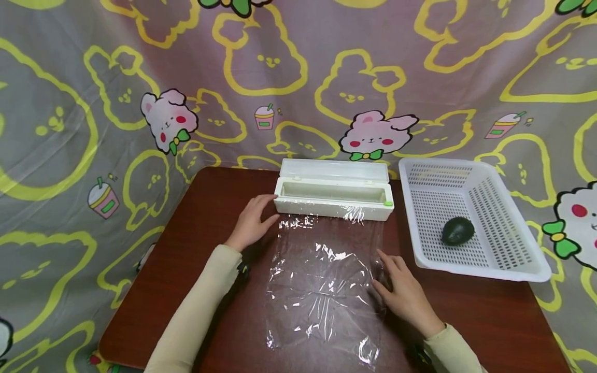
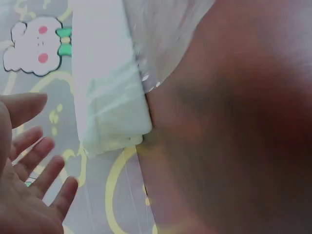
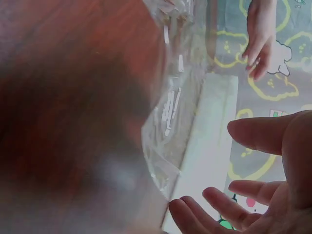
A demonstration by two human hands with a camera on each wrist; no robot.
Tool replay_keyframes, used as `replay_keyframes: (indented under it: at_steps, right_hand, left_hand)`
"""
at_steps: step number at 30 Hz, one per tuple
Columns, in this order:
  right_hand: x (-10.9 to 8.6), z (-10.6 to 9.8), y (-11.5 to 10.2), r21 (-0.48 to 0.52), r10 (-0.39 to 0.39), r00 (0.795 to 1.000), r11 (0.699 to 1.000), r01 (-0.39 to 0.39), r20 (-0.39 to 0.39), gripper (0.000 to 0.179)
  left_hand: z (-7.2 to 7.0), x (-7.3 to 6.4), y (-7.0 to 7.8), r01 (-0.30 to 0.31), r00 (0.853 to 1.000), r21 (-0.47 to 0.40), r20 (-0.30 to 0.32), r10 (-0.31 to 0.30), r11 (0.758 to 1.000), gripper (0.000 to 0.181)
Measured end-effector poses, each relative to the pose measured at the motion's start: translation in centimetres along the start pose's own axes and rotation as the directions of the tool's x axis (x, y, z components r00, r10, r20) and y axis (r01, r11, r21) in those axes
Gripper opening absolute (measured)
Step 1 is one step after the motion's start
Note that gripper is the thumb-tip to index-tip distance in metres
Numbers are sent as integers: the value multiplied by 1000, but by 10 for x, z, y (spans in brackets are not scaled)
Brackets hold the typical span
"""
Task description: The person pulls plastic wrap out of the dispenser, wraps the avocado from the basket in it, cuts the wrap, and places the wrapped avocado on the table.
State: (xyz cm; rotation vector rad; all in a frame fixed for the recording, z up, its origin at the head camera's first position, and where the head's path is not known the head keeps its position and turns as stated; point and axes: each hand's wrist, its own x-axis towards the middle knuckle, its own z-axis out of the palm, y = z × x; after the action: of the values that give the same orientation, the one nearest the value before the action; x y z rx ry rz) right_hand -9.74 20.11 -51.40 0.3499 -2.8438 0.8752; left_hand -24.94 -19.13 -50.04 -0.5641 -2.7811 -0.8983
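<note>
A white cling film dispenser [image 1: 333, 209] stands at the back of the table with its lid [image 1: 333, 169] tipped back. From its front a wide sheet of clear cling film [image 1: 322, 303] runs forward over the table, wrinkled and shiny. My left hand [image 1: 252, 225] is at the dispenser's left end, fingertips right by the corner. The left wrist view shows that hand's fingers spread and relaxed, with nothing between them. My right hand [image 1: 406, 290] hovers at the film's right edge. Its fingers are extended and apart in the right wrist view, close to the film [image 3: 170, 107].
On the right, a white slotted plastic basket [image 1: 513, 220] holds one dark green avocado [image 1: 458, 231]. A small green slider [image 1: 388, 203] sits at the dispenser's right end. Behind the brown table [image 1: 186, 228] hangs a patterned cloth [image 1: 298, 46].
</note>
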Motion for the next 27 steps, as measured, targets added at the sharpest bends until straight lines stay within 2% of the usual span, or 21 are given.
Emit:
replay_keyframes:
  at_steps: [5, 11, 19, 27]
  right_hand:
    - [4, -3, -3, -9, -52, 997, 999, 52, -50, 72]
    - [9, -14, -7, 24, -91, 993, 995, 93, -77, 69]
    - [17, -30, -5, 39, -109, 987, 993, 114, -119, 66]
    - [18, -30, -1, 59, -100, 989, 993, 107, -107, 64]
  left_hand:
    - [13, 36, -3, 5, 1000, 42, 20, -6, 999, 76]
    - [24, 60, -5, 70, 996, 74, 57, -74, 995, 91]
    - [34, 74, -4, 160, 982, 94, 86, -169, 983, 98]
    - [43, 76, -7, 181, 978, 19, 104, -182, 983, 100]
